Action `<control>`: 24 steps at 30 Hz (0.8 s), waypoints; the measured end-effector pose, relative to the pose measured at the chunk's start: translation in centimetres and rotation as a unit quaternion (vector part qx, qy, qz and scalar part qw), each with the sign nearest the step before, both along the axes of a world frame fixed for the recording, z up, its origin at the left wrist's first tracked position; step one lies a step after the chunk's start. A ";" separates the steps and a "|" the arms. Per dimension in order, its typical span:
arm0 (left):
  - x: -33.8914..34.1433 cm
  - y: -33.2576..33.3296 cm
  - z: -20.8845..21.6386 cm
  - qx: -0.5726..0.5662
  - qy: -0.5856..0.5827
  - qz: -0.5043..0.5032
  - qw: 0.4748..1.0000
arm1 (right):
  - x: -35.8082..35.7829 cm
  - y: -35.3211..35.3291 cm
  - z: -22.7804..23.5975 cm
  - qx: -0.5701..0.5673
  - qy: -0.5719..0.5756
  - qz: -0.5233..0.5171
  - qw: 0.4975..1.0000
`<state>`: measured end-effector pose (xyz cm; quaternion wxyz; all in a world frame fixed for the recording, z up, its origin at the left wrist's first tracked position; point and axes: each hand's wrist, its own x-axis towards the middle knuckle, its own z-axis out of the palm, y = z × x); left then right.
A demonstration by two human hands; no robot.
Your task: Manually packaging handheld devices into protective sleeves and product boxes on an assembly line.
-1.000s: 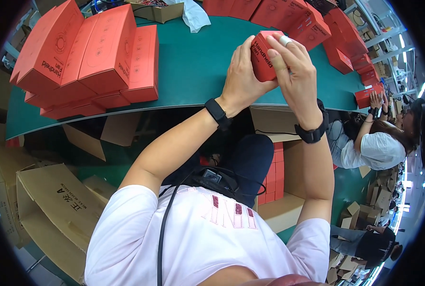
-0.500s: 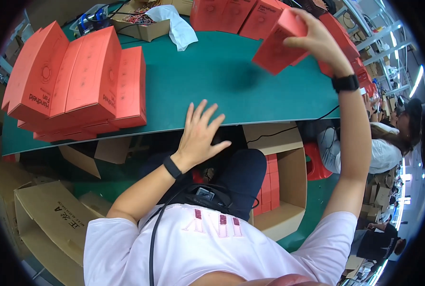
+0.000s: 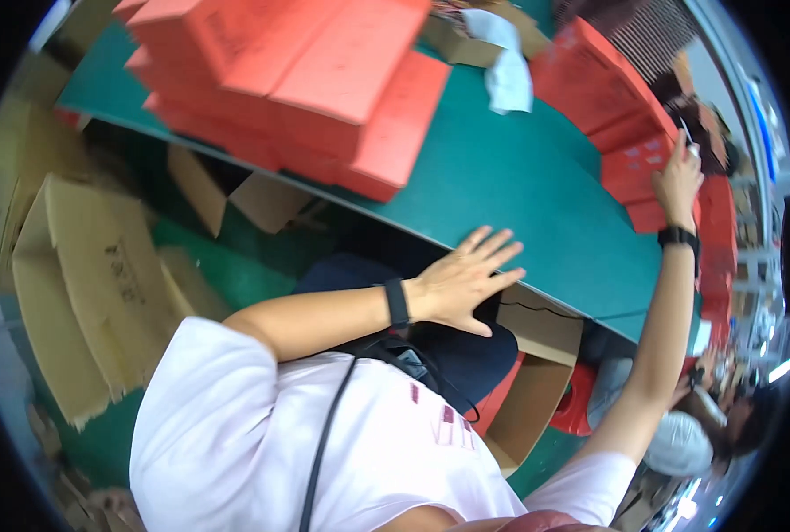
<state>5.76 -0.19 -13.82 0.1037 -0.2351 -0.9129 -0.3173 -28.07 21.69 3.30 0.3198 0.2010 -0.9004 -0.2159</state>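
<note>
My left hand (image 3: 468, 282) is spread out, fingers apart and holding nothing, at the front edge of the green table (image 3: 510, 191). Out at the far right, my right hand (image 3: 679, 184) reaches up beside a curved row of red boxes (image 3: 603, 84). Its fingers look drawn together next to a small white thing, too small and blurred to name. A red box (image 3: 639, 168) with small pale marks on its face stands just left of that hand. On the left of the table rises a stack of red boxes (image 3: 324, 66), turned partly end-on.
An open carton (image 3: 470, 44) and a white plastic bag (image 3: 508, 82) lie at the back. An open carton (image 3: 537, 408) with red boxes sits below the table, near a red stool (image 3: 574, 399). Cardboard cartons (image 3: 102, 275) stand at left. Another person (image 3: 679, 439) sits at right.
My right hand has let go of the red box it held and moved farther right along the row. My left hand stays spread. The whole view has swung to the right.
</note>
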 end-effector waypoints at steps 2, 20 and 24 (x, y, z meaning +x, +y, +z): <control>-0.1 0.0 -0.5 0.010 0.016 0.015 1.000 | 4.9 -5.0 0.9 -0.107 -0.036 0.224 0.968; 13.6 -8.5 -2.8 0.296 0.028 0.149 0.943 | 34.3 -28.4 -7.7 -0.177 -0.007 0.474 0.863; 13.7 -8.7 -0.1 0.316 0.074 0.172 0.930 | 31.4 -20.2 -4.3 -0.364 -0.053 0.533 0.762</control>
